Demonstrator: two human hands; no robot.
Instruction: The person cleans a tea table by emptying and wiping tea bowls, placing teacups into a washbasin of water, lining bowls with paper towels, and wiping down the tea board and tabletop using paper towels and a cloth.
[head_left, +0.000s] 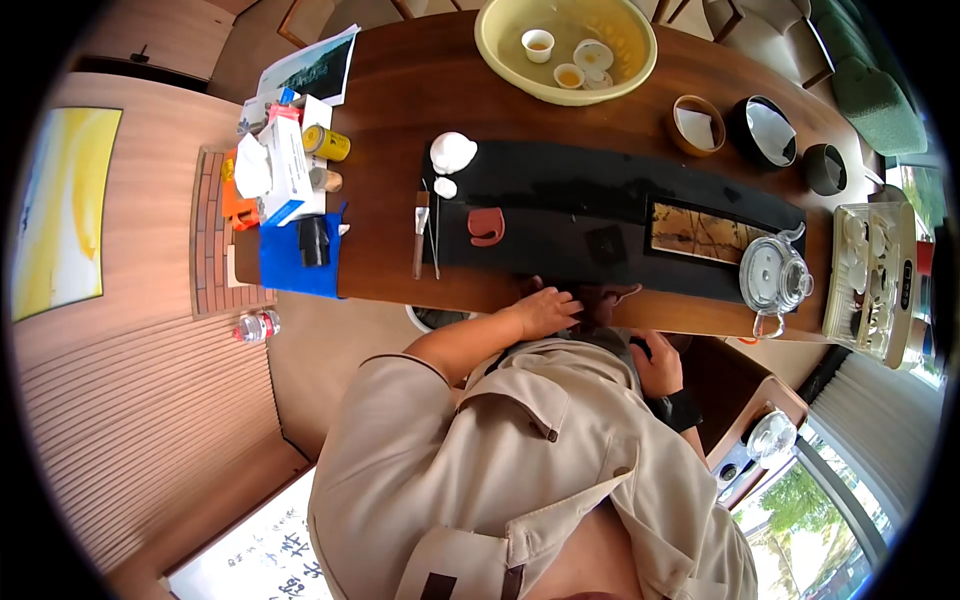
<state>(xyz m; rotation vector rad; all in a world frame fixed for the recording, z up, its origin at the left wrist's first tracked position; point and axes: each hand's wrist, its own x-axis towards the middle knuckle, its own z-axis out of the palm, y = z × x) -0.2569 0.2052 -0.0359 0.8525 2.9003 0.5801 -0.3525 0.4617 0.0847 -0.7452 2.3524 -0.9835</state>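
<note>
At the table's near edge, my left hand (545, 312) is closed on a dark brown teapot (598, 303), whose spout-like tip points right. Part of the pot is covered by my fingers and blends with the dark cloth in my lap. My right hand (657, 365), a black band at its wrist, is lower and to the right, against my lap. Its fingers curl in around something dark that I cannot make out. Beyond the hands, a reddish curved piece (487, 227) lies on the black mat (560, 190). A brush (420, 235) and a thin rod (436, 235) lie beside it.
A yellowish basin (490, 50) holding small cups stands at the far side. Bowls (697, 125) are at the far right. A glass teapot (775, 275) stands near a cup tray (870, 280). On the left are a tissue box (288, 170), a yellow can (327, 143) and a blue cloth (280, 265).
</note>
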